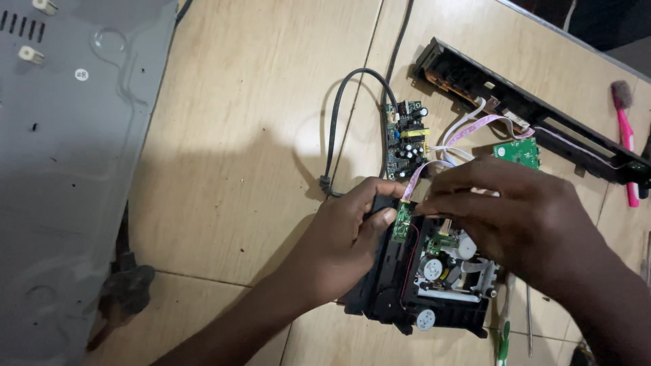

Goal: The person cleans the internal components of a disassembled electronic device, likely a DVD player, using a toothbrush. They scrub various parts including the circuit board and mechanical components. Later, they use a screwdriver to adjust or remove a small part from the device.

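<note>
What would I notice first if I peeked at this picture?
Two hands in the middle: the left hand grips a black disc drive, and the right hand pinches at a small green board on its edge. Behind them lies a circuit board with a black cable, and a grey metal cover fills the left side.

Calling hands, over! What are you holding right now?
Left hand gripping black disc drive. Right hand fingers pinching at small green board on its edge. Ribbon cable trailing to the parts behind.

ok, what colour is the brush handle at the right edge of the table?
Pink handle on the brush, clearest in the head view, the only one.
</note>
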